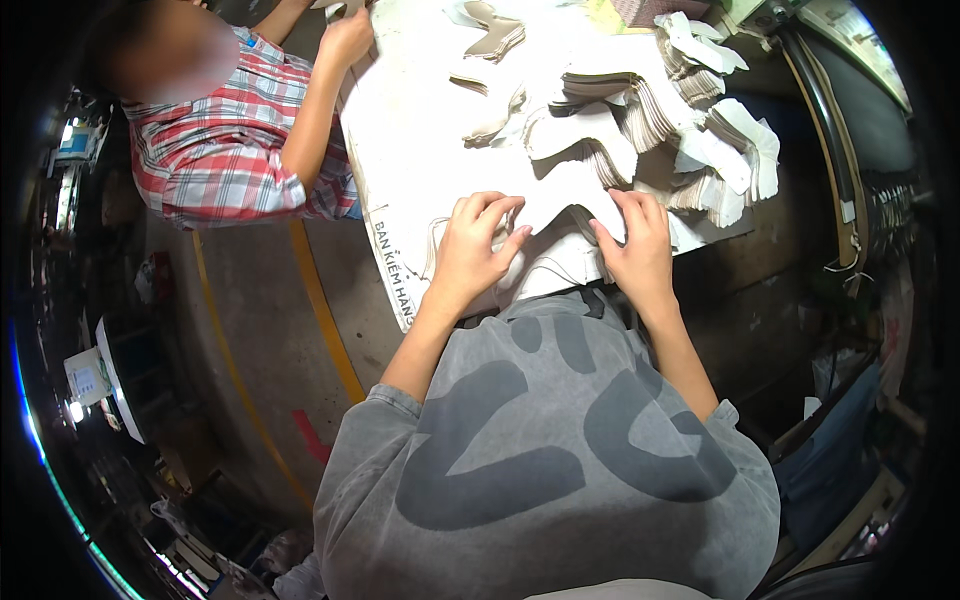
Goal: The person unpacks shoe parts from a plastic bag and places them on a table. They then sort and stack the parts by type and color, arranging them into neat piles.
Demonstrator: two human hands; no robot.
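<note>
A white, curved cut piece [562, 200] of sheet material, arched like a shoe upper, spans between my two hands at the table's near edge. My left hand [474, 250] pinches its left end between thumb and fingers. At the other end, my right hand [642, 248] grips with thumb and fingertips. Just beyond it lies a stack of similar white pieces [590, 135] with grey-beige edges. More thin, curved pieces [545, 278] lie below the held one, partly hidden by my left hand and shirt front.
Several stacks of cut pieces [735, 150] crowd the right side of the white table [420, 120]. A smaller stack [492, 32] lies at the far side. On the left, a co-worker in a plaid shirt [230, 150] handles something at the table's edge. A dark padded bar [825, 130] stands at the right.
</note>
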